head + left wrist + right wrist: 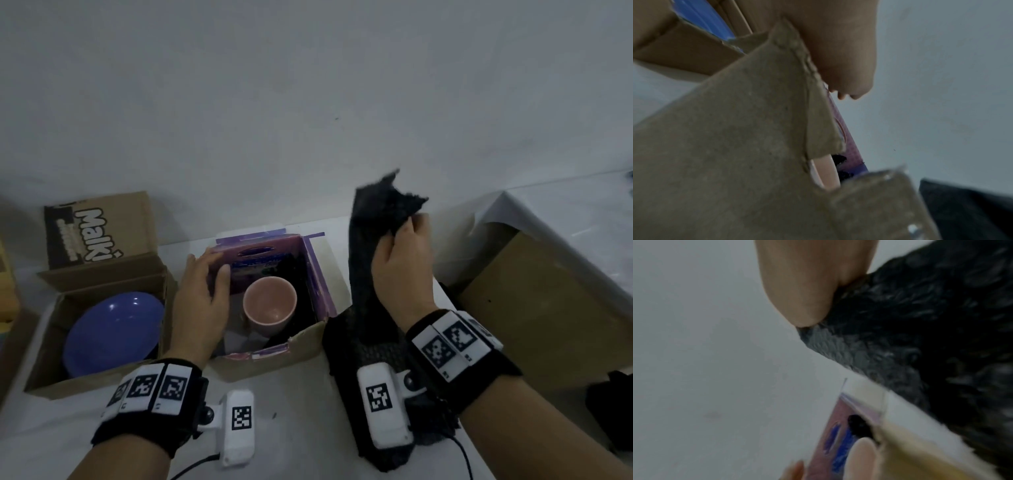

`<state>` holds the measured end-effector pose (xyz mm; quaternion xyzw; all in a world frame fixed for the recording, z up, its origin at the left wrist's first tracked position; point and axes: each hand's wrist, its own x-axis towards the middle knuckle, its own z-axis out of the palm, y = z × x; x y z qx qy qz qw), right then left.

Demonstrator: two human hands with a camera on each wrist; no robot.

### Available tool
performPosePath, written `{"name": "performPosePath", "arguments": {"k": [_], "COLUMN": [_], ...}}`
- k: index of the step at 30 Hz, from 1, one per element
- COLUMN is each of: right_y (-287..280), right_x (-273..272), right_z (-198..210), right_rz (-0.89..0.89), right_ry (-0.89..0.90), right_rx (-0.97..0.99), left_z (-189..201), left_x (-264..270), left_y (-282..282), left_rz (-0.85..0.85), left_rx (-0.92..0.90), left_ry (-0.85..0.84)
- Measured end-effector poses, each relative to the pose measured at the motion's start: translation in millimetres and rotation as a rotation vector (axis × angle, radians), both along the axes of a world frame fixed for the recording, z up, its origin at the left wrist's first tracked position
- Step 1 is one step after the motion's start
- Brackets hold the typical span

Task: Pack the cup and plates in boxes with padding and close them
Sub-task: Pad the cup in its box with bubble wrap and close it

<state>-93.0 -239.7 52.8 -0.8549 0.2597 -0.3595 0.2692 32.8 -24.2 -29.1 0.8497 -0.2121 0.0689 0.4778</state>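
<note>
White tabletop (301,404) is backed by a plain pale wall, and 3 cardboard boxes are set along it. At the left, an open brown box (44,349) printed with "Malki" on its raised flap is filled by a blue plate (113,332) lying tilted inside. In the middle, a purple-lined box (315,270) is held by the left hand (202,301), whose thumb is hooked over the left wall while the fingers are laid against its outside. A pink cup (270,305) is seen upright inside this box, with dark padding visible behind it. To the right, a long sheet of black bubble wrap (370,284) is pinched near its top between the thumb and curled fingers of the right hand (400,270) and is lifted so that its lower part is draped down to the table, just beside the purple-lined box. Farther right, a closed brown box (548,308) is partly covered by white sheeting.
</note>
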Motion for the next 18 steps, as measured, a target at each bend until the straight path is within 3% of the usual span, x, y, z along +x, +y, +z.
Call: {"name": "performPosePath", "arguments": {"k": [3, 7, 9, 11, 14, 18], "right_y": [34.1, 67.4, 71.9, 66.7, 52.4, 33.1], "right_x": [25.6, 52.0, 57.5, 59.7, 56.5, 43.7], "right_z": [14.2, -6.0, -16.0, -22.8, -28.5, -43.5], "right_rz": [0.149, 0.381, 0.457, 0.489, 0.490, 0.219], "right_ry": [-0.137, 0.024, 0.054, 0.069, 0.110, 0.283], "right_rx": [0.053, 0.461, 0.629, 0.676, 0.596, 0.160], "left_z": [3.7, 18.5, 22.3, 24.5, 21.5, 16.5], "left_x": [-1.1, -13.5, -16.8, -14.6, -8.4, -0.1], "left_y": [5.0, 3.3, 0.2, 0.2, 7.9, 22.8], "left_rz": [-0.112, -0.374, -0.334, -0.223, -0.116, -0.095], "left_rx": [-0.089, -0.120, -0.117, -0.084, -0.034, 0.022], "left_ry": [-0.057, -0.038, -0.020, -0.060, -0.192, -0.319]}}
